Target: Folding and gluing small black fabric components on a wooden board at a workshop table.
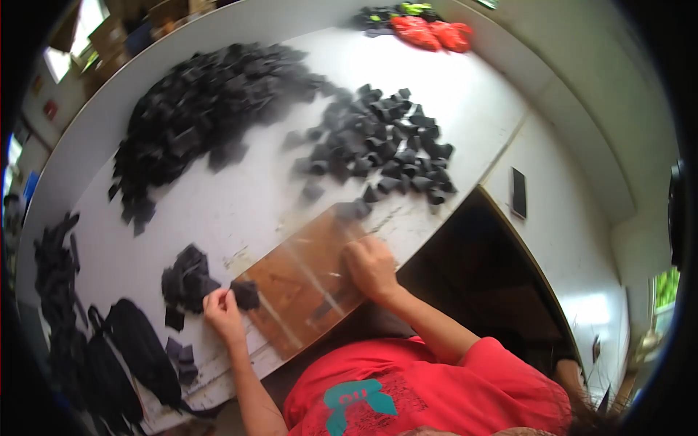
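My left hand (pixel 224 315) pinches a small black fabric piece (pixel 245 294) over the left edge of a brown board (pixel 302 265). Pale shiny strips cross the board's surface. On the board's right side rests my right hand (pixel 371 269), its fingers curled and slightly blurred; whatever they hold, if anything, is hidden. Just beyond that hand, at the board's far corner, lies a dark piece (pixel 353 210). A loose heap of flat black fabric pieces (pixel 187 280) sits beside my left hand.
A large pile of flat black pieces (pixel 218 94) spreads at the far left. Curled black pieces (pixel 382 145) lie beyond the board. Red plastic bags (pixel 430 34) stand at the back. Black pouches with straps (pixel 142 345) lie near left. A dark rectangular strip (pixel 518 192) rests on the right tabletop.
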A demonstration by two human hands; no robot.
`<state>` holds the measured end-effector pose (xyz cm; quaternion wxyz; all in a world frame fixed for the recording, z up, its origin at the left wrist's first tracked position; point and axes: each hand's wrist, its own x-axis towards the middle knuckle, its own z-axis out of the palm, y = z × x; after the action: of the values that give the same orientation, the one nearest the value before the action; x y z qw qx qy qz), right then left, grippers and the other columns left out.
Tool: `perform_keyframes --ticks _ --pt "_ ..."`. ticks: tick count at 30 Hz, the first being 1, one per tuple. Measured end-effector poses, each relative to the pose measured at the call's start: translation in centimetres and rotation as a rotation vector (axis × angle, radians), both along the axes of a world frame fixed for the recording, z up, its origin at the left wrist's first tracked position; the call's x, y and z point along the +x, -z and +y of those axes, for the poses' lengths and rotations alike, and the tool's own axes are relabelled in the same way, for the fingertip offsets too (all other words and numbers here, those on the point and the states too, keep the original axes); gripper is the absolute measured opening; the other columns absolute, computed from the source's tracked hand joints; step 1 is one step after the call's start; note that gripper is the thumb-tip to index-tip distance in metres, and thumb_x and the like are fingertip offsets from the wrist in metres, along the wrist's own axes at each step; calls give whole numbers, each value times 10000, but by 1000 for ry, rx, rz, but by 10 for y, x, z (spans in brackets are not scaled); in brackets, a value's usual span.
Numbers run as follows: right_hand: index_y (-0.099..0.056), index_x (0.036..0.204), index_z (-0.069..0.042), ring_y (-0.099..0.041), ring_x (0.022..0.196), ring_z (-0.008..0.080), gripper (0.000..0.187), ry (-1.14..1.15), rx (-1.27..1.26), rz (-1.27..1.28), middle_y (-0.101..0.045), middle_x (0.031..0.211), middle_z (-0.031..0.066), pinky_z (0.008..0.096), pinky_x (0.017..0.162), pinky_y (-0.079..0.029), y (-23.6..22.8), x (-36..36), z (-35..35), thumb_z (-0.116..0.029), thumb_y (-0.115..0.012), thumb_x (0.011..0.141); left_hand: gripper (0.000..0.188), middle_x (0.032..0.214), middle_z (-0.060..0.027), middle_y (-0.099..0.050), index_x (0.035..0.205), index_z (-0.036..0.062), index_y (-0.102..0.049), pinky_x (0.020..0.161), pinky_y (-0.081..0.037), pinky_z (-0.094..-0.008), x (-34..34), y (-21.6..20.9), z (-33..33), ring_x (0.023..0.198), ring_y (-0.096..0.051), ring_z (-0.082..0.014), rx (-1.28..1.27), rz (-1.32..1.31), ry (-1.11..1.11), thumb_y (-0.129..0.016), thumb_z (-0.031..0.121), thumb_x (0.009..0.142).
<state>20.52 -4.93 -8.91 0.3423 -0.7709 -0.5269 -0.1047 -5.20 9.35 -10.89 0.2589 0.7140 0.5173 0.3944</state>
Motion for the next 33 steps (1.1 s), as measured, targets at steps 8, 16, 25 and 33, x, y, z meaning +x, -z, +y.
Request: perform_keyframes --ticks 8,16,25,33 --pt "-482 716 -58 -509 675 269 68 83 4 4 -463 702 103 372 568 -419 3 7 -5 -117 -510 731 329 602 -112 -490 678 -6 -462 527 -396 -372 37 -16 3 539 -480 -254 56 230 -59 -619 262 788" --pt "-507 733 -68 -505 652 271 71 42 53 80 -462 693 98 373 568 -406 9 8 -5 -135 -526 750 310 582 -156 -530 655 -41 -493 557 -423 -418 31 -9 26 553 -533 -311 31 370 5 -630 225 737" --pt "-469 698 -56 -507 674 272 60 23 60 56 -462 712 107 365 573 -418 9 7 -3 -108 -498 704 216 569 -50 -499 704 3 -495 291 -369 -231 13 -1 27 341 -446 -126 -438 -139 7 -545 178 821" --pt "-475 696 -60 -513 658 276 56 33 57 45 -467 705 106 373 558 -420 16 9 -3 -104 -504 712 177 576 -36 -475 713 -38 -512 461 -433 -273 -2 14 22 529 -495 -107 -15 6 177 -562 108 801"
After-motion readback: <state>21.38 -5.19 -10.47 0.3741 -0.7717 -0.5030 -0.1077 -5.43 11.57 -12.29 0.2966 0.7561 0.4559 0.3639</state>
